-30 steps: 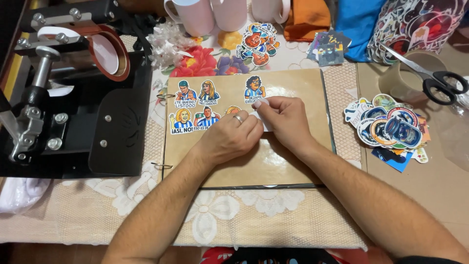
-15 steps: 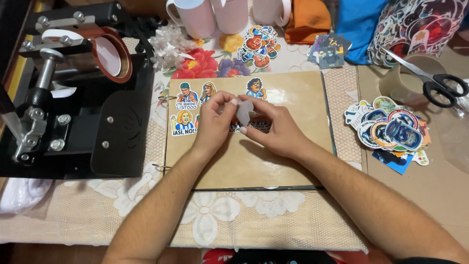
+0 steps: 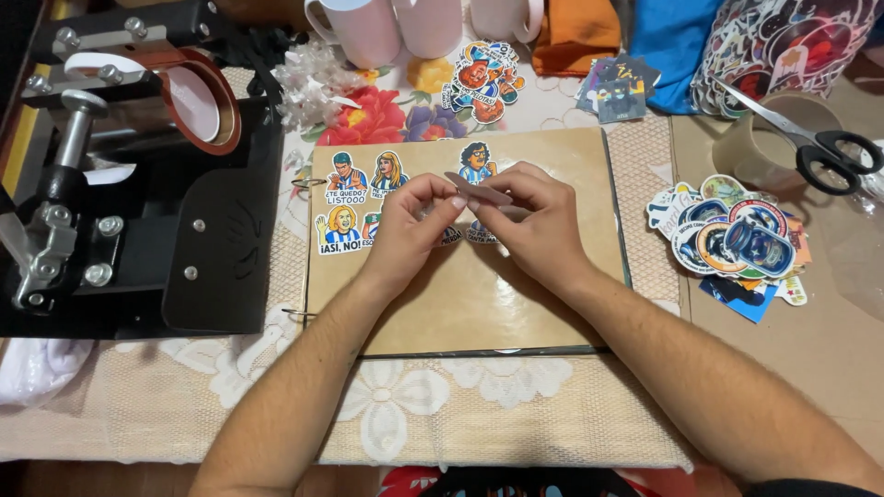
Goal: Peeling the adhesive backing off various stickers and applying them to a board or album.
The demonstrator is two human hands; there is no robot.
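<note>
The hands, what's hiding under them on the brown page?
Under the left hand and right hand lies the brown page with cartoon stickers. Two sticker edges peek out below the fingers; the rest of those is covered. The hands hold a small sticker.

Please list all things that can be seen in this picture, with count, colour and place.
album page: one, tan, centre of table
stickers on page: several cartoon figures, upper left of page
sticker in fingers: one, seen edge-on, above page
mug press: one, black, left
mugs: three, white, top edge
sticker pile: one, many colours, right
scissors: one pair, black handles, upper right, on tape roll
folded cloths: orange and blue, top
tablecloth: one, lace, cream
left hand: pinching sticker
right hand: pinching sticker
</note>
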